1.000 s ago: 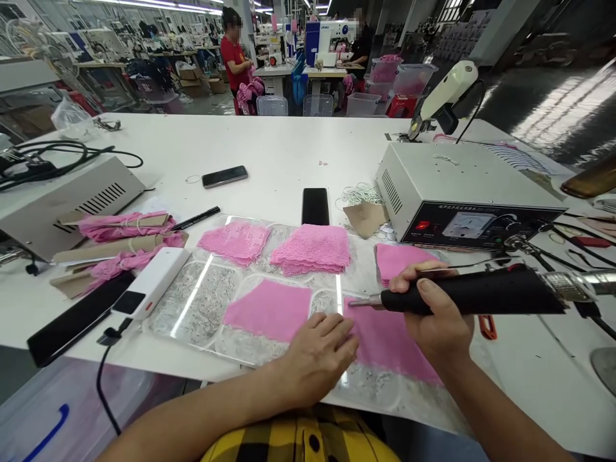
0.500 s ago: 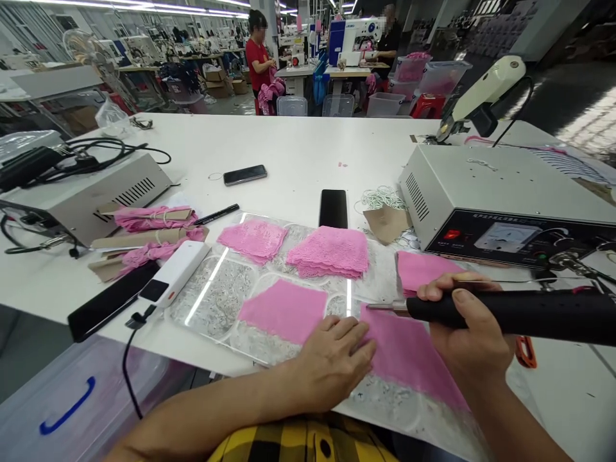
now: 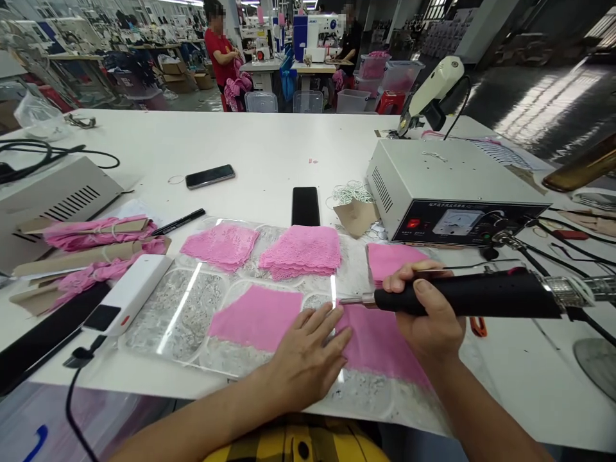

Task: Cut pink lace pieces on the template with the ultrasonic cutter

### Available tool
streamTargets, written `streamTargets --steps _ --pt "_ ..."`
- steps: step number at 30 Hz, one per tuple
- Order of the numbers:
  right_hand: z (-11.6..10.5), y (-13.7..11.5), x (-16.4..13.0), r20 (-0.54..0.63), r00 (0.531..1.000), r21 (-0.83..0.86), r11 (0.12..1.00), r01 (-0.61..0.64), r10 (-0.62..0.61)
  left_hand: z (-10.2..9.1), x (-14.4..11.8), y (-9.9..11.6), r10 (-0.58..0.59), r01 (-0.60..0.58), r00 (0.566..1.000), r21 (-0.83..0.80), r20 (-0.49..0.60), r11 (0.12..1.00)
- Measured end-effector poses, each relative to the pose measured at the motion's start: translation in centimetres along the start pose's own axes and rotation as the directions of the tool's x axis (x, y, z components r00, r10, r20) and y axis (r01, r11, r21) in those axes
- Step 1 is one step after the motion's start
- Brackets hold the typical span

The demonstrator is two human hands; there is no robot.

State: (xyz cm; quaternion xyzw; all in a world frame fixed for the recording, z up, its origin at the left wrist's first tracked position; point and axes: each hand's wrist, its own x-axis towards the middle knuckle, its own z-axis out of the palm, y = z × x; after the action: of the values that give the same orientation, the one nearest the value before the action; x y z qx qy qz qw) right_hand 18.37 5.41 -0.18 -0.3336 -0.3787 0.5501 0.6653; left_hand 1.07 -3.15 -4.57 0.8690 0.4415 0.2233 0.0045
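Observation:
My right hand [image 3: 428, 314] is wrapped around a black handpiece [image 3: 462, 298] with a thin metal tip. That tip [image 3: 356, 300] points left, at the upper left corner of a pink fabric panel [image 3: 380, 346]. My left hand [image 3: 308, 353] lies flat with its fingers apart, between this panel and another pink fabric piece [image 3: 257, 317], fingertips close to the tip. Under the fabric is a clear patterned mat [image 3: 180, 314]. Behind it sit a stack of pink lace pieces [image 3: 301, 250] and a smaller lace pile [image 3: 221, 245]. More pink fabric [image 3: 392, 260] lies partly behind my right hand.
A grey control box [image 3: 433, 186] with a meter stands at right, cables beside it. Two phones [image 3: 305, 206] [image 3: 210, 176], a white power bank [image 3: 128, 295] and tied pink bundles [image 3: 96, 234] lie around the mat. Orange snips [image 3: 478, 327] lie near my right wrist. People work beyond the table.
The view has turned to the right, so the scene sits further left. My left hand's fingers have spread out and reach nearer the metal tip. My right hand keeps its grip on the handpiece.

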Motion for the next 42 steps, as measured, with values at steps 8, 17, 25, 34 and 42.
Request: streamTargets --steps 8,17,25,34,42 --pt "0.1 -0.1 0.0 0.017 1.000 -0.051 0.999 0.009 -0.008 -0.1 0.1 0.1 -0.012 0.012 1.000 -0.011 0.027 1.000" --pt "0.2 0.2 -0.1 0.036 0.999 -0.055 0.998 0.029 -0.027 -0.1 0.0 0.0 -0.024 0.024 1.000 -0.019 0.020 1.000" --pt "0.0 0.3 -0.1 0.066 0.996 -0.087 0.994 0.070 -0.065 -0.2 0.2 0.0 -0.022 0.022 0.999 -0.036 0.026 0.999" --pt "0.3 0.3 -0.1 0.089 0.991 -0.093 0.990 0.108 -0.100 -0.3 0.2 0.0 -0.009 0.010 0.999 -0.035 0.035 0.999" --pt "-0.6 -0.8 -0.2 0.026 0.994 -0.030 0.994 0.109 -0.109 -0.5 0.0 0.0 -0.050 0.050 0.998 0.016 0.028 0.999"
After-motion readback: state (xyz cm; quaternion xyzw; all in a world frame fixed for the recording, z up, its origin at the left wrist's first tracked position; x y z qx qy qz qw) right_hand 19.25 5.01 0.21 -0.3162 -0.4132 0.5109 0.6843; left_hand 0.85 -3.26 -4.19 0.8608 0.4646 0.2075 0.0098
